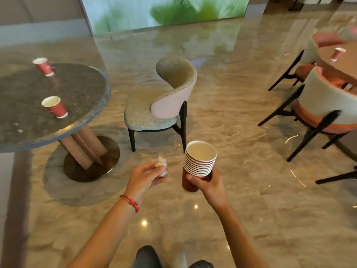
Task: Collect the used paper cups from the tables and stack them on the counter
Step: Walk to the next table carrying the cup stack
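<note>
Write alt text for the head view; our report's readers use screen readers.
A person's right hand holds a stack of nested red paper cups over a marble floor while the left hand grips a crumpled white tissue. Two more red cups stand on a round glass table at left.

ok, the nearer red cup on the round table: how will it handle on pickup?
The nearer red cup looks empty, so probably very light. Thin paper walls likely crush under a hard squeeze. Tall with a narrow base, it may tip if nudged on the round table.
</note>
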Demonstrator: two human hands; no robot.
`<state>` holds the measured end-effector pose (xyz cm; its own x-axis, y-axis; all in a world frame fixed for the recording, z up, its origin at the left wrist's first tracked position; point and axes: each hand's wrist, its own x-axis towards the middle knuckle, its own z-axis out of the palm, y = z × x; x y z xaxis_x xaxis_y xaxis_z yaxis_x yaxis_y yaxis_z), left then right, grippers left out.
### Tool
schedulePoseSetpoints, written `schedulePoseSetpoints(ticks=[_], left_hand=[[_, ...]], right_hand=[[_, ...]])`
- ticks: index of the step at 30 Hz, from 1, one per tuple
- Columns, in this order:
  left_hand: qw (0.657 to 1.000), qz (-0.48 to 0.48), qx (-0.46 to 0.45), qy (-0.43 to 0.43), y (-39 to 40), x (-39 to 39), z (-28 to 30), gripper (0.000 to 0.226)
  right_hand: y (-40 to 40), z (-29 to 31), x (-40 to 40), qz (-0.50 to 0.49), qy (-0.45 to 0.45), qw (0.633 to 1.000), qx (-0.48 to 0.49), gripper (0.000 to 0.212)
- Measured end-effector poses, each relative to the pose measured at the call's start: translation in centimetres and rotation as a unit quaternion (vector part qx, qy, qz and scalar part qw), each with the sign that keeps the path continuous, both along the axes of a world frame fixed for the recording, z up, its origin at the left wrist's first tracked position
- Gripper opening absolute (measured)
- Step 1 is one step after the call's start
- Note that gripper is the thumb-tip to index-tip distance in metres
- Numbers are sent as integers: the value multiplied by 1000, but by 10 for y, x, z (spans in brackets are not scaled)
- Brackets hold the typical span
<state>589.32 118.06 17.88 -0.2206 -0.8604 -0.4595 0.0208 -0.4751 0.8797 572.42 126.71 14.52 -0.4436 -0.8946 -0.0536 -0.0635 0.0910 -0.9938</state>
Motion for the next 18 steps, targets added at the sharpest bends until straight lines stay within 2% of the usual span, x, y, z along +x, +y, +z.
schedulePoseSetpoints(ticks=[11,18], left_hand=[[994,108,-1,2,-65,17,-9,7],[990,141,-21,10,-142,41,-16,7]], right_hand=[[-103,-10,2,105,-18,994,0,54],[-192,-6,23,146,-18,989,-3,55]])
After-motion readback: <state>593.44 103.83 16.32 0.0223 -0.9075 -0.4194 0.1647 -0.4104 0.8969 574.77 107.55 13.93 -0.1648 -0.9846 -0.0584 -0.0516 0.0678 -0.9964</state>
